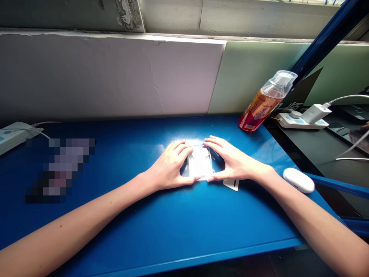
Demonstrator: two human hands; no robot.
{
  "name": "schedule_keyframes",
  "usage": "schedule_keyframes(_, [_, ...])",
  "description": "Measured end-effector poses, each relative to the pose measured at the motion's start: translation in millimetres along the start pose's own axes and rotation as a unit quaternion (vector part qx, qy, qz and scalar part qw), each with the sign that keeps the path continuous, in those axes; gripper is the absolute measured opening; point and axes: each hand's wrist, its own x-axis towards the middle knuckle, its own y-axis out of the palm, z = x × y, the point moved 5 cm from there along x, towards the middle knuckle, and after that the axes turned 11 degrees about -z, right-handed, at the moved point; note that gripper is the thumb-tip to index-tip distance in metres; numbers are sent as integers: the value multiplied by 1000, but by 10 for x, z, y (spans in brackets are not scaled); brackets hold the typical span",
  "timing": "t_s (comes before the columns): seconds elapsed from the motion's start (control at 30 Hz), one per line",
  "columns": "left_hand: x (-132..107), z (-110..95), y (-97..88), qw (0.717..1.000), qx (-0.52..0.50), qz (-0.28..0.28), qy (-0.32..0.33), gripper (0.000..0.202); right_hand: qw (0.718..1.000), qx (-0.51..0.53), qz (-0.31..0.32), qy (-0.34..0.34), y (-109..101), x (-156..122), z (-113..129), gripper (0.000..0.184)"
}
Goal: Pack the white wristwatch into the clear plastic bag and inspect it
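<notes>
On the blue tabletop (pixel 161 219) lies a small flat packet (pixel 200 163), bright white in the middle with clear, shiny plastic round its edges. Glare washes out its detail. My left hand (pixel 170 167) grips its left side, fingers on the far edge and thumb on the near edge. From the right, my right hand (pixel 230 159) holds it the same way, its fingertips at the far corner and thumb at the near one. A white card with a dark slot (pixel 232 184) lies partly hidden beneath my right hand.
A spray bottle with a clear cap (pixel 262 104) stands at the back right. Near my right forearm sits a white rounded case (pixel 298 180). White power strips (pixel 301 121) (pixel 17 134) lie at both sides. A blurred-out object (pixel 62 169) is at left; a wall rises behind.
</notes>
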Motion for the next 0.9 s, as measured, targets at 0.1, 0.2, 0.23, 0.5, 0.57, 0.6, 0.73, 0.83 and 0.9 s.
schedule_keyframes(0.1, [-11, 3, 2, 1000, -4, -1, -1, 73, 1000, 2, -3, 4, -3, 2, 1, 113])
schedule_keyframes(0.2, [-14, 0, 3, 1000, -9, -2, -4, 73, 1000, 5, -2, 8, -2, 7, -2, 113])
schedule_keyframes(0.23, [-14, -1, 3, 1000, -11, -3, -5, 73, 1000, 5, -2, 9, -1, 8, -5, 113])
schedule_keyframes(0.5, [-20, 16, 18, 1000, -16, 16, -17, 71, 1000, 9, -15, 8, 2, -8, -23, 115])
schedule_keyframes(0.57, [-22, 23, 22, 999, -21, 33, -20, 73, 1000, 3, -13, 3, 0, -10, -18, 115])
schedule_keyframes(0.6, [-21, 28, 19, 999, -24, 39, -20, 74, 1000, -1, -11, -2, 0, -10, -12, 115])
schedule_keyframes(0.73, [-14, 42, -9, 998, -30, 44, -15, 78, 1000, -14, -13, -23, -5, -4, 20, 112])
schedule_keyframes(0.83, [-14, 48, -13, 999, -18, 49, -12, 82, 999, -17, -21, -26, -4, -6, 31, 112])
schedule_keyframes(0.9, [-13, 49, -10, 998, -7, 55, -9, 83, 999, -19, -17, -25, 7, -10, 35, 112])
